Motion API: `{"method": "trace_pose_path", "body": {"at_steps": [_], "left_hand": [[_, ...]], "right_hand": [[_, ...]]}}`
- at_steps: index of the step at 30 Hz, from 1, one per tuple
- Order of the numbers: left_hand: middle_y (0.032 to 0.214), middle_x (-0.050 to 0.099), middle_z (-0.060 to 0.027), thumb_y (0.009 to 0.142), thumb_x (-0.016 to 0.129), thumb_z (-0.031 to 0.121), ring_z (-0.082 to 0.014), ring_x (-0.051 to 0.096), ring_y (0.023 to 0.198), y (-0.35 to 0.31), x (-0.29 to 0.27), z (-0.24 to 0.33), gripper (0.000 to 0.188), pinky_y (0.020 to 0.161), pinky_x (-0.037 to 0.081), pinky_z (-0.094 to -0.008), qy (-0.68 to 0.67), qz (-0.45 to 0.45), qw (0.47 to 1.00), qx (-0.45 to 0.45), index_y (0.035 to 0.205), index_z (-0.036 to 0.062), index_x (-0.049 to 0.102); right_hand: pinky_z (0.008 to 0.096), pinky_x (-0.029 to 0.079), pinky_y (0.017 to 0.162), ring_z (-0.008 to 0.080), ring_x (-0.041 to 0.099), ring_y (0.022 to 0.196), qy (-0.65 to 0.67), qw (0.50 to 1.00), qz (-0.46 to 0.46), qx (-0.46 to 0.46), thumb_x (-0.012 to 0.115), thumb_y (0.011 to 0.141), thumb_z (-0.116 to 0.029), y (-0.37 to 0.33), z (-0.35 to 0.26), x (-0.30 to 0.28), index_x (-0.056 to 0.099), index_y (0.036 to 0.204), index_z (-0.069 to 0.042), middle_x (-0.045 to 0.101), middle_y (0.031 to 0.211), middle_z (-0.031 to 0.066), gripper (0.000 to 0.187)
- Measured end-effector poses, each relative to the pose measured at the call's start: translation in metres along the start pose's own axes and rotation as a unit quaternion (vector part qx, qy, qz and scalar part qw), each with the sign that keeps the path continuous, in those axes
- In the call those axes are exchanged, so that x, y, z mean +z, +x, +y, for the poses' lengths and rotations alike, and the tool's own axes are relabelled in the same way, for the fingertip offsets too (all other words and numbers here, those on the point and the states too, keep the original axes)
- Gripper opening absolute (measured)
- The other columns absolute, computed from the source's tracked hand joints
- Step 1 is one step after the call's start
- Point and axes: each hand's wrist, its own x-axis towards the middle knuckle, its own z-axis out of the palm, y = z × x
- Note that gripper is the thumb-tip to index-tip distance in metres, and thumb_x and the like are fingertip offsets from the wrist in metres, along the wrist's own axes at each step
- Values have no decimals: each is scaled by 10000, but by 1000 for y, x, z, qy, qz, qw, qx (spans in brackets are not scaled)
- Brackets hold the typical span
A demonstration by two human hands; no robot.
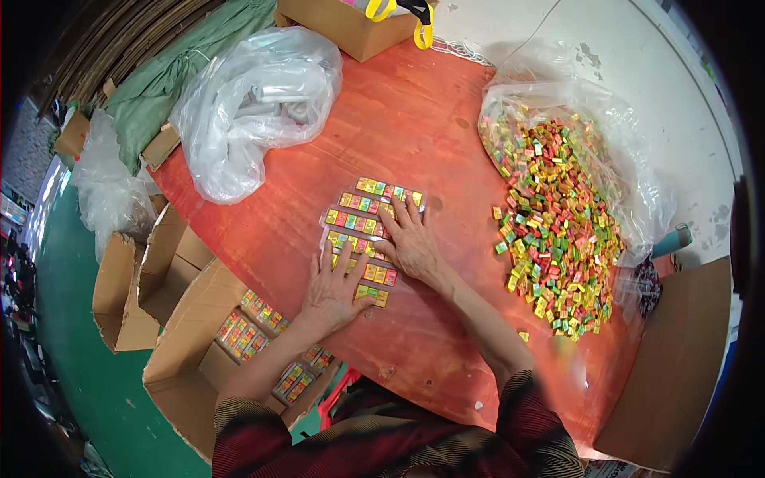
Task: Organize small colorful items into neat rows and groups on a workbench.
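Several rows of small, brightly coloured wrapped pieces (351,220), yellow, red and green, lie side by side in clear packaging at the middle of the red table (422,327). My left hand (332,292) rests over the near left part of these rows, fingers spread and pointing away from me. Across the right ends of the rows lies my right hand (413,246), its fingers stretched out flat. Neither hand is closed around anything. Parts of the nearer rows are hidden beneath the fingers.
On the right, a large heap of loose wrapped pieces (558,231) spills from a clear plastic bag (629,151). Crumpled clear plastic (231,111) lies at the far left. Below the table's left edge, an open cardboard box (187,350) holds packed rows. Another carton (677,366) stands at right.
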Motion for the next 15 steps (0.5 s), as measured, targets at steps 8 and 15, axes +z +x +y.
{"method": "trace_pose_path", "body": {"at_steps": [8,15], "left_hand": [[1363,281,-188,748,564,500,-424,207,1262,88,0,-22,711,972,201,-612,39,40,998,-10,1311,112,367],[1383,270,-180,810,503,462,-395,172,1294,176,-2,-67,635,992,186,-602,66,57,996,14,1318,109,362]], "right_hand": [[578,247,978,427,242,1258,-3,999,46,-16,535,826,-374,70,59,1,402,1267,-79,307,1346,217,547],[506,294,978,408,338,1204,53,987,149,39,527,857,-295,67,63,-42,391,1266,-32,378,1288,219,505]]}}
